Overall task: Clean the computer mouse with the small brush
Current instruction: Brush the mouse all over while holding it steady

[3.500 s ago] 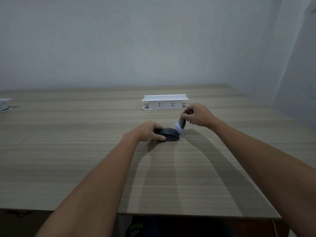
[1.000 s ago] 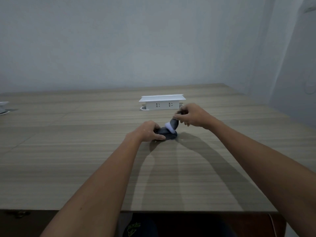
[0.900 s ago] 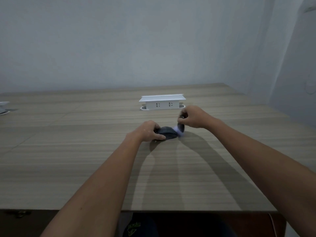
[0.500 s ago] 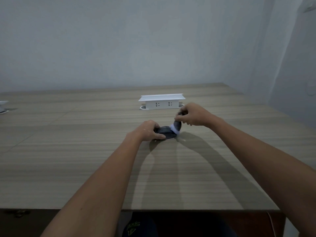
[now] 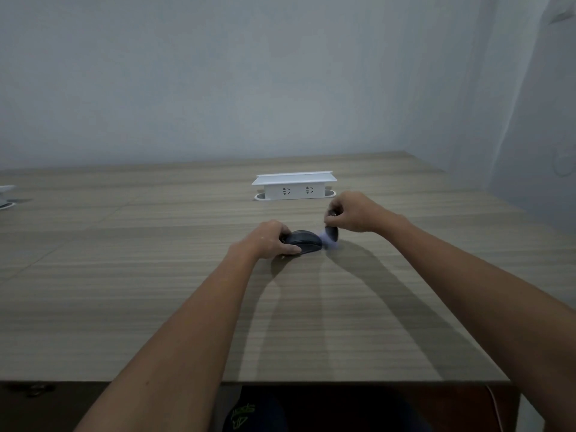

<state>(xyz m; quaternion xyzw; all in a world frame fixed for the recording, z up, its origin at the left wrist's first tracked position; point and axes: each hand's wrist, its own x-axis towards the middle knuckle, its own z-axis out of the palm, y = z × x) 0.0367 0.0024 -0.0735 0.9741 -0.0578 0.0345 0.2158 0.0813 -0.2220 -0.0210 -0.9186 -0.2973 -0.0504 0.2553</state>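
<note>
Near the middle of the frame, a dark computer mouse (image 5: 304, 241) is held flat on the wooden counter (image 5: 156, 291) by the left hand (image 5: 270, 239), whose fingers are curled round its left end. Just right of the mouse, a small brush (image 5: 331, 234) is pinched from above by the right hand (image 5: 352, 212); its pale bristles, blurred, are seen at the mouse's right end. A white socket box (image 5: 294, 186) stands on the counter behind the hands.

Dark computer mouse (image 5: 304, 241) flat on the wooden table, small dark brush (image 5: 331, 233) with pale bristles at its right end
</note>
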